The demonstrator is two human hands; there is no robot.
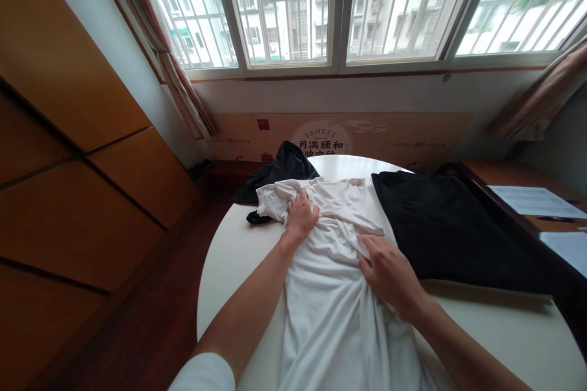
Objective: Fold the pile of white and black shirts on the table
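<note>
A white T-shirt (330, 281) lies lengthwise on the round white table (229, 269), wrinkled, with a short sleeve at the far left. On its upper left part, beside that sleeve, is my left hand (301, 217), its fingers curled into bunched cloth. My right hand (385, 266) pinches a raised fold at the shirt's right side, thumb underneath and fingers on top. The near end of the shirt runs out of the bottom of the view.
A folded black garment (449, 226) covers the table's right side. Another black garment (293, 162) is heaped at the far left edge. Papers (534, 200) rest on a wooden desk at right. Wooden cabinets (68, 208) stand left; a barred window (293, 6) is ahead.
</note>
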